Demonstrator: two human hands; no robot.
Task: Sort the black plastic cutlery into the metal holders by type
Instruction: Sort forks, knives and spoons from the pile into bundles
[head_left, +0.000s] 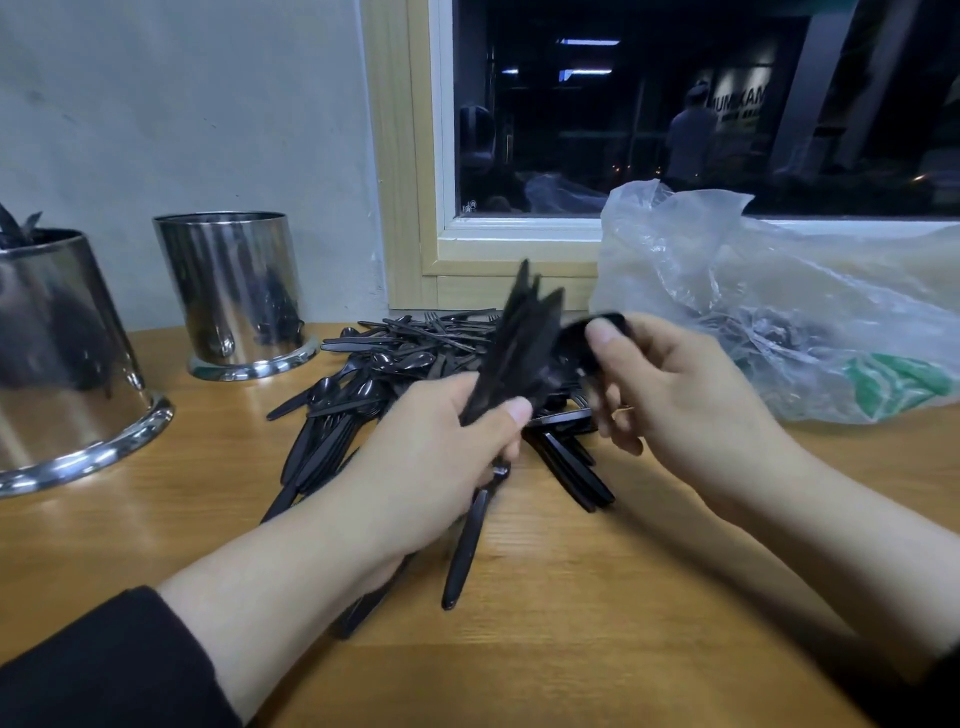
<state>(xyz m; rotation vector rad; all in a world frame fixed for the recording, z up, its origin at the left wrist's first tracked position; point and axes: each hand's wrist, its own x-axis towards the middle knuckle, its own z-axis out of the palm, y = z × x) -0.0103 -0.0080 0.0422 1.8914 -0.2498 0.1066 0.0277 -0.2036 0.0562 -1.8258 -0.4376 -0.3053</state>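
A heap of black plastic cutlery (395, 358) lies on the wooden table in front of me. My left hand (441, 457) grips a bundle of black knives (519, 343), blades pointing up and handles sticking out below the fist. My right hand (670, 395) pinches a black spoon (576, 343) by its bowl, right beside the bundle. Two shiny metal holders stand at the left: the near holder (57, 364) shows black cutlery tips above its rim, and the far holder (234, 291) has an interior I cannot see.
A crumpled clear plastic bag (779, 312) with more black cutlery inside lies at the right, against the window sill (519, 228). The grey wall stands close behind the holders. Bare wooden tabletop (571, 597) stretches toward me.
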